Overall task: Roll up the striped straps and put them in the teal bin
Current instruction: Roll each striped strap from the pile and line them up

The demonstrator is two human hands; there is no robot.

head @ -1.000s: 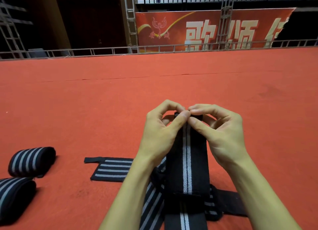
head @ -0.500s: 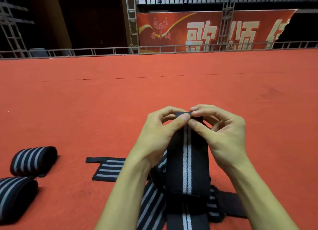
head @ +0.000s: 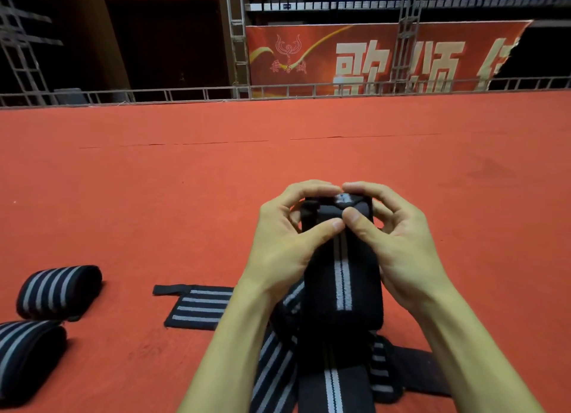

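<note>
left grip: thumb and curled fingers pinch the top end of the striped strap | right grip: pinches the same end, thumb tips side by side | striped strap: held up over the red carpet, tail running down onto the loose straps | rolled strap and second rolled strap: on the carpet, far left | flat strap: just left of the left forearm

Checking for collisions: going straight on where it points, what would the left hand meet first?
Probably the right hand: both thumbs nearly touch over the black, grey-striped fabric strap the left hand grips.
</note>
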